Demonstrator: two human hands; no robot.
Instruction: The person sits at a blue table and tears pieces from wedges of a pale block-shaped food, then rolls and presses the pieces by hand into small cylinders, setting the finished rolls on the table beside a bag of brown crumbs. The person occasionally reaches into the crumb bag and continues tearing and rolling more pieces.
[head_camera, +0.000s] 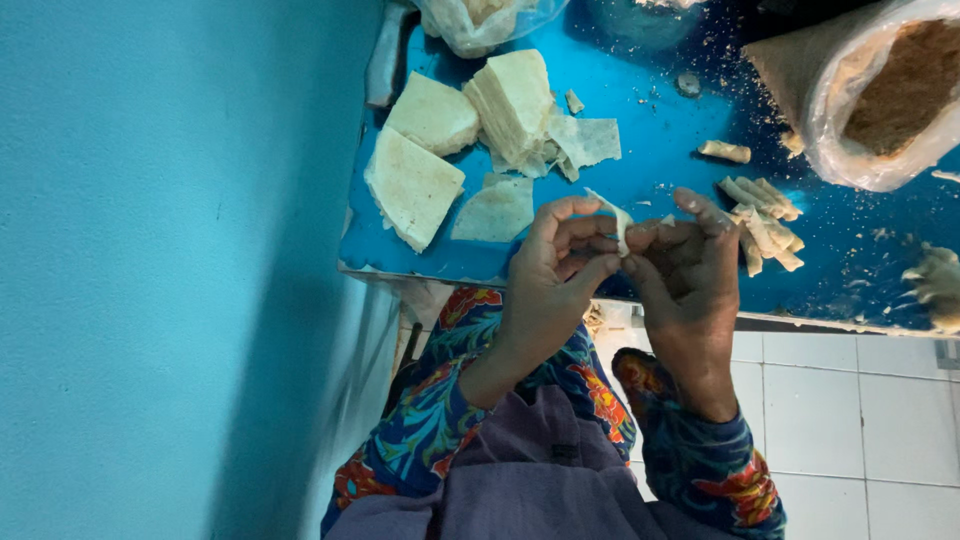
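Both hands meet above the near edge of the blue table (660, 150). My left hand (555, 275) and right hand (690, 285) sit fingertip to fingertip, pinched together on a small pale wrapper (612, 215) held between them. Stacks of cut wrapper sheets (470, 125) lie on the table to the left; rolled pieces (762, 225) lie to the right, crumbs scattered around them. An open plastic bag of brown filling (890, 95) stands at the far right. A turquoise wall (150, 270) borders the table; white floor tiles (850, 400) show below.
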